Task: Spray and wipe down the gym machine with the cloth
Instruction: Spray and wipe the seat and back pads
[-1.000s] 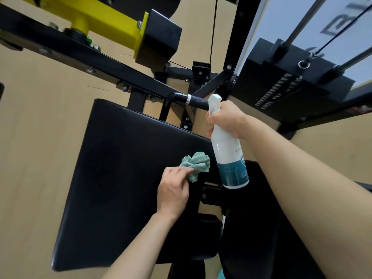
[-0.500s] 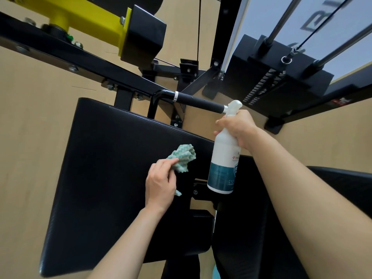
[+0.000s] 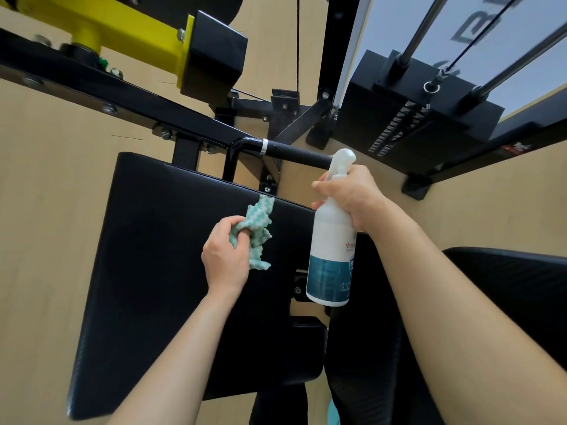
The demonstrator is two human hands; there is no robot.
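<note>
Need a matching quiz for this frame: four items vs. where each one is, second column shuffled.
Column A
1. cloth
2. spray bottle
3. yellow arm
4. weight stack

Column B
a. gripped by the right hand
b. upper right of the frame
c. held by the left hand, over the black pad
d. upper left of the frame

Pairs: 1-c, 2-a, 3-d, 4-b

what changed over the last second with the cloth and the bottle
The left hand carried the cloth a little up and left over the black pad, towards its upper edge, and the cloth loosened from a tight bunch into a longer hanging shape. The right hand shifted the spray bottle from in front of the handle bar to its end, base swinging left. Both grips stayed; nothing was let go.
</note>
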